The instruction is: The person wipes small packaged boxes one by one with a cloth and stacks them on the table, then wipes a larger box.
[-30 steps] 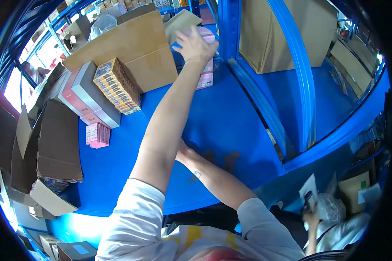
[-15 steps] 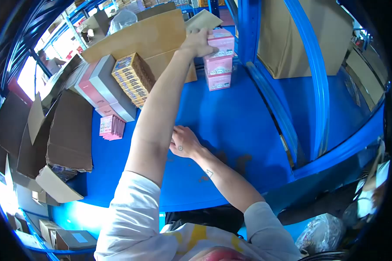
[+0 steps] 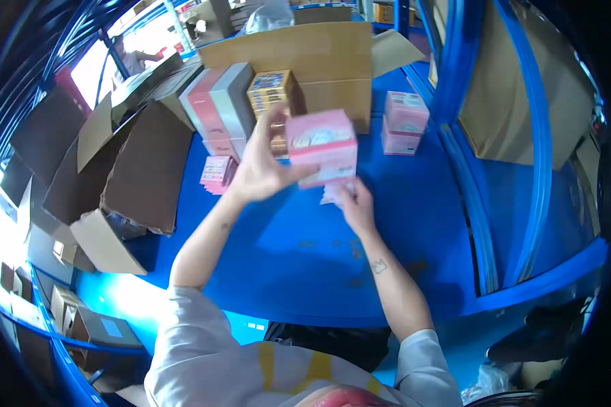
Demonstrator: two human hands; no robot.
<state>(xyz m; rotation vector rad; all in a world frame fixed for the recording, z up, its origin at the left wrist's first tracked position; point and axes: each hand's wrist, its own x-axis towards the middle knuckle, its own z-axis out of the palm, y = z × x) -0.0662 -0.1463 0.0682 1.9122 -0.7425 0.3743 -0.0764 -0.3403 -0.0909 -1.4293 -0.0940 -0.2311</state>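
Note:
A pink box (image 3: 322,146) is raised over the middle of the blue surface (image 3: 285,271). My left hand (image 3: 265,166) grips it from its left side, thumb across the front face and fingers behind the upper left edge. Just below the box, my right hand (image 3: 357,203) has its fingers pinched on a small pink-and-white packet (image 3: 332,193). Two more pink boxes (image 3: 405,122) stand stacked at the right rear. To the left lies a small pile of pink packets (image 3: 218,172), beside grey and pink boxes (image 3: 218,102) and a stack of yellow boxes (image 3: 271,91).
An open brown carton (image 3: 149,169) stands at the left edge. Behind the goods is a cardboard panel (image 3: 332,57). Blue shelf posts (image 3: 458,68) rise at the right, with a large carton (image 3: 509,95) beyond. Another person (image 3: 134,60) is far off at the upper left.
My left hand has taken the top pink box off the rear stack and brought it to the middle. My right hand has moved right and now shows a small packet. The view has turned.

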